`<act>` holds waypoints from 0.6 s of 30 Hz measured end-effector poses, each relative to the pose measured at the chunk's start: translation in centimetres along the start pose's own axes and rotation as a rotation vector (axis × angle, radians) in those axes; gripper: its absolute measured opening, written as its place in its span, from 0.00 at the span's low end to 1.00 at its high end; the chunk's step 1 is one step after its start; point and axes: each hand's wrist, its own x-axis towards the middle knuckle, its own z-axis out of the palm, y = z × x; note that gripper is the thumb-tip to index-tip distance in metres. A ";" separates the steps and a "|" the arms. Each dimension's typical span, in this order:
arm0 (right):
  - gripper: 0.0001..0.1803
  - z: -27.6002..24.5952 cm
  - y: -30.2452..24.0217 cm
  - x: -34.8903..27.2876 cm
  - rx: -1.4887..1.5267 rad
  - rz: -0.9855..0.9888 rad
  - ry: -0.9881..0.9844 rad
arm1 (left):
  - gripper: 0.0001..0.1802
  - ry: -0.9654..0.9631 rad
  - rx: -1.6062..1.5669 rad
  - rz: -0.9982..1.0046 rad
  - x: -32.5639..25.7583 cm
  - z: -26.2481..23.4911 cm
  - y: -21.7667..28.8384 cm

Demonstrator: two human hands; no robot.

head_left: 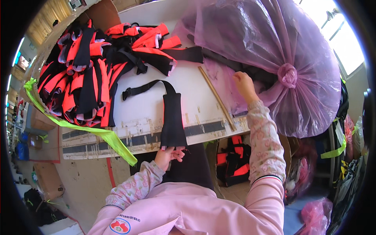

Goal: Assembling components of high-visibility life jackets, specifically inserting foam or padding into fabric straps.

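Observation:
A black fabric panel with orange showing along its edge lies lengthwise on the white table. From its far end a black webbing strap curves left to a black buckle. My left hand is closed on the panel's near end, at the table's front edge. My right hand is raised over the table beside a large pink plastic bag. Its fingers are curled together; what they hold, if anything, is too small to make out. Dark fabric pieces lie just beyond it, partly under the plastic.
Many black and orange pieces are heaped at the table's left, by cardboard. A wooden stick lies between panel and bag. A yellow-green strip hangs over the front edge. More orange and black pieces sit below the table.

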 end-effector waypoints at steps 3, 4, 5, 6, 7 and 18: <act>0.12 3.5 -1.1 3.2 -0.148 -0.052 -0.101 | 0.20 -0.015 0.025 -0.022 -0.2 -0.3 -0.3; 0.13 4.9 -1.5 3.9 -0.307 -0.230 -0.063 | 0.20 -0.003 0.031 -0.015 -0.3 -0.3 -0.3; 0.13 6.0 -1.8 4.5 -0.466 -0.405 -0.022 | 0.19 -0.012 0.014 -0.008 -0.4 -0.2 -0.3; 0.13 7.0 -1.9 5.2 -0.453 -0.407 -0.023 | 0.18 -0.022 -0.004 -0.005 -0.5 0.0 -0.2; 0.15 8.0 -1.9 5.9 -0.632 -0.412 -0.001 | 0.17 -0.016 -0.012 -0.014 -0.7 0.3 0.1; 0.06 2.2 -8.6 -0.4 -0.384 -0.619 0.197 | 0.16 -0.027 -0.017 -0.034 -0.5 0.1 0.0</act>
